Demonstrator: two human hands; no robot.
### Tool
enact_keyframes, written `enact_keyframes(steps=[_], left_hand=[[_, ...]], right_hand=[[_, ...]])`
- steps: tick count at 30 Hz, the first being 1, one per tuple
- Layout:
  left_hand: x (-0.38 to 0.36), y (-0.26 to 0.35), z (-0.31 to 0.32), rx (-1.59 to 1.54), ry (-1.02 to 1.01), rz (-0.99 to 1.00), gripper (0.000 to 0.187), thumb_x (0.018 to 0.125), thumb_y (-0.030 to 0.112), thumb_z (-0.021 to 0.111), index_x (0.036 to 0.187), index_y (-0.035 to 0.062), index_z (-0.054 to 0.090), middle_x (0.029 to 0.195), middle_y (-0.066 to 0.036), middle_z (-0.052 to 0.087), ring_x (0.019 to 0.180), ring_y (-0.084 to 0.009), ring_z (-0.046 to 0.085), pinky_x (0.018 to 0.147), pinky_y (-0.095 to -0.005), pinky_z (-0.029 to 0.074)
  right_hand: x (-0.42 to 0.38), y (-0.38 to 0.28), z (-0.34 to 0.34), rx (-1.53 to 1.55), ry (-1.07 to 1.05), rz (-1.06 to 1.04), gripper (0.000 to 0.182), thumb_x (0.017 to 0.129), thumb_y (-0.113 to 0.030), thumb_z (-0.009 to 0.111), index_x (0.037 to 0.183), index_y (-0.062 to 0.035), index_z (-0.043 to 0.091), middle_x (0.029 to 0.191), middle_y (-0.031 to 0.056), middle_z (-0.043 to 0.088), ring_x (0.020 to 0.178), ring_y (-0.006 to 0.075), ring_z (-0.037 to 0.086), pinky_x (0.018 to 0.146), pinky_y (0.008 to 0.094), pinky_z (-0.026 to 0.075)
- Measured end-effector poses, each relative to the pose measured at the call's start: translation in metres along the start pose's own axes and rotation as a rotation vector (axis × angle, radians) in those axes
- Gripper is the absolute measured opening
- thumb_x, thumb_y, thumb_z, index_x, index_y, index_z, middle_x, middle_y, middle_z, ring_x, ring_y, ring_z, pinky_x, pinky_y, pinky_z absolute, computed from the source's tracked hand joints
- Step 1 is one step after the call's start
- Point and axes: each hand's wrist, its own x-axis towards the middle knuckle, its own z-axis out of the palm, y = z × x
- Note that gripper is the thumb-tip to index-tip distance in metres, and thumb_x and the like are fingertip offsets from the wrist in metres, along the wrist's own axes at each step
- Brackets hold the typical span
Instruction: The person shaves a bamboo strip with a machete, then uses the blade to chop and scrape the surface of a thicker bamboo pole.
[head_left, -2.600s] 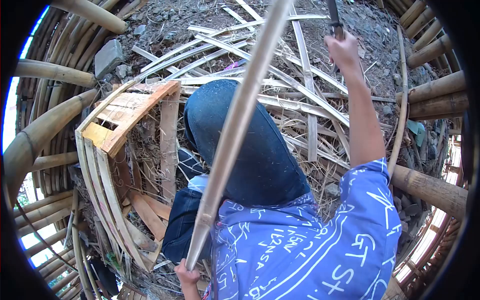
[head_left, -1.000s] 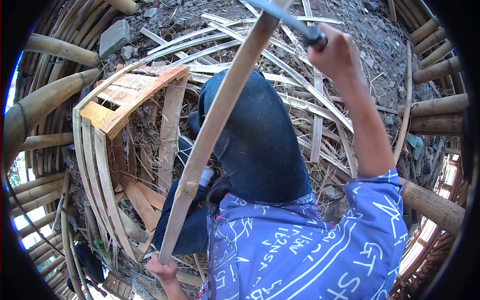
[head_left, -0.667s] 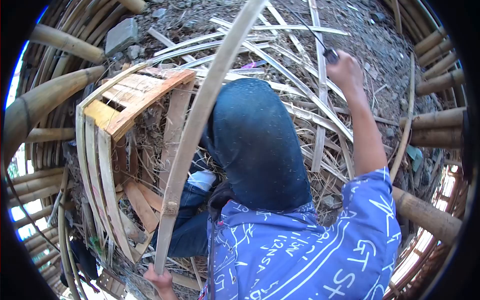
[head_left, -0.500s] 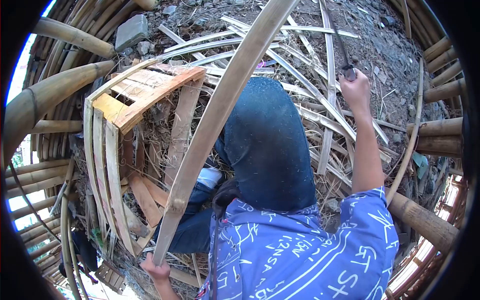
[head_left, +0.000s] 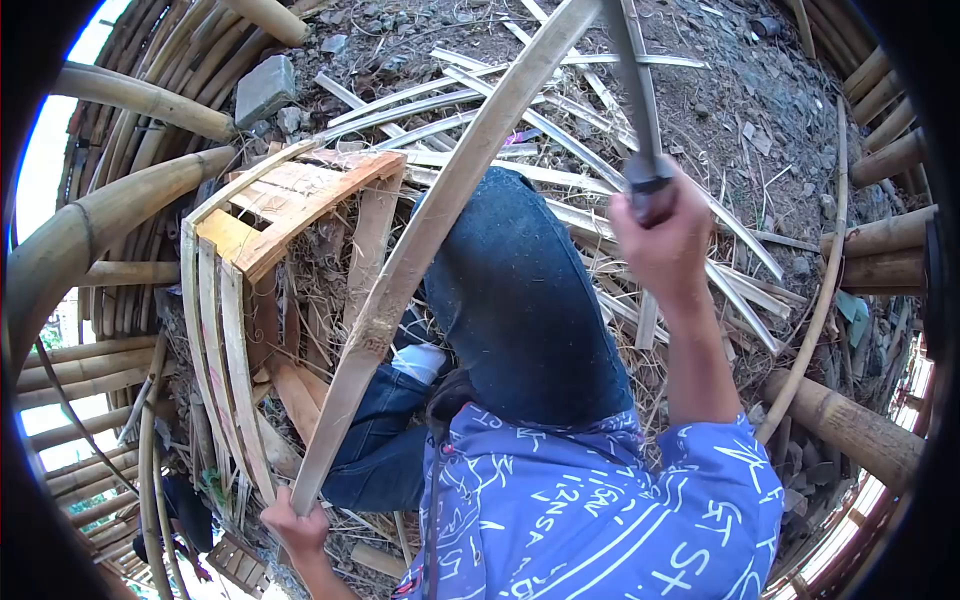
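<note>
My left hand is closed around the lower end of a long split bamboo strip, which slants up over my bent knee to the top of the view. My right hand grips the dark handle of a long-bladed knife. Its blade points up and reaches close to the strip's top end; whether they touch I cannot tell. Left of the strip stands a wooden frame with curved slats on its outer side.
Split bamboo strips and shavings lie on the ground beyond my knee. A grey block rests at the upper left. Thick bamboo poles run along the left, and another pole is at the lower right.
My right hand has moved left and down with the knife, bringing the blade closer to the strip. My left hand still holds the strip, now slightly further left and up.
</note>
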Motion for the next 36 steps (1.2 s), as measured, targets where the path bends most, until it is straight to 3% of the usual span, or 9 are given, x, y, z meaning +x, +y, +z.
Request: enact_keyframes(steps=[3,4,11,20,25,27,32,36], left_hand=[[0.006,0.006,-0.004,0.027,-0.018,-0.006,0.016,0.067,0.009,0.061,0.064,0.0034,0.046,0.051,-0.021,0.043,0.048,-0.0424,0.050,0.045,-0.0431,0.038],[0.007,0.010,-0.006,0.019,-0.011,0.004,0.017,0.067,0.009,0.061,0.063,0.0035,0.045,0.051,-0.021,0.043,0.047,-0.0421,0.050,0.045,-0.0429,0.037],[0.008,0.022,-0.018,0.059,0.053,0.071,0.021,0.068,0.010,0.062,0.061,0.0033,0.043,0.049,-0.019,0.040,0.044,-0.0411,0.047,0.042,-0.0435,0.034],[0.000,0.024,-0.034,0.160,0.071,0.145,0.021,0.065,0.006,0.059,0.060,0.0032,0.039,0.049,-0.018,0.036,0.042,-0.0411,0.043,0.041,-0.0448,0.029],[-0.003,0.023,-0.035,0.248,0.092,0.172,0.022,0.063,0.009,0.060,0.061,0.0034,0.039,0.050,-0.018,0.035,0.044,-0.0417,0.042,0.044,-0.0456,0.028],[-0.003,0.017,-0.034,0.255,0.098,0.159,0.022,0.062,0.009,0.060,0.061,0.0035,0.039,0.050,-0.018,0.035,0.045,-0.0419,0.042,0.044,-0.0453,0.028],[0.002,0.022,-0.038,0.251,0.072,0.130,0.021,0.062,0.009,0.059,0.061,0.0034,0.039,0.050,-0.019,0.035,0.045,-0.0424,0.042,0.045,-0.0449,0.028],[0.003,0.024,-0.030,0.206,0.060,0.112,0.021,0.063,0.009,0.060,0.062,0.0029,0.040,0.051,-0.020,0.037,0.045,-0.0427,0.043,0.045,-0.0451,0.030]], right_hand=[[0.005,-0.007,0.020,-0.087,-0.052,-0.111,0.021,0.069,-0.002,0.067,0.089,-0.0024,0.058,0.066,0.0168,0.061,0.061,0.0317,0.066,0.056,0.0371,0.050],[0.007,-0.007,0.024,-0.111,-0.065,-0.176,0.023,0.068,-0.003,0.066,0.090,-0.0023,0.058,0.065,0.0203,0.060,0.064,0.0392,0.063,0.057,0.0428,0.050],[0.019,-0.003,0.026,-0.329,-0.147,-0.299,0.022,0.069,-0.006,0.065,0.089,-0.0038,0.057,0.065,0.0200,0.061,0.063,0.0388,0.064,0.058,0.0459,0.050],[0.057,0.044,0.025,-0.394,-0.036,-0.167,0.005,0.076,-0.010,0.061,0.079,-0.0073,0.058,0.067,0.0179,0.065,0.068,0.0384,0.066,0.061,0.0478,0.052],[0.077,0.060,0.010,-0.497,0.036,-0.100,0.007,0.078,-0.011,0.060,0.084,-0.0080,0.063,0.071,0.0197,0.065,0.073,0.0405,0.066,0.063,0.0470,0.052],[0.072,0.048,0.008,-0.362,0.023,-0.126,0.012,0.078,-0.009,0.058,0.088,-0.0080,0.065,0.070,0.0203,0.065,0.073,0.0415,0.065,0.063,0.0459,0.051],[0.047,0.010,0.009,-0.260,-0.157,-0.028,0.016,0.077,-0.003,0.055,0.090,-0.0030,0.064,0.065,0.0198,0.061,0.062,0.0387,0.063,0.058,0.0426,0.049],[0.021,-0.019,0.020,-0.135,-0.382,-0.044,0.015,0.073,-0.002,0.055,0.087,0.0004,0.059,0.067,0.0246,0.059,0.067,0.0411,0.062,0.061,0.0463,0.047]])
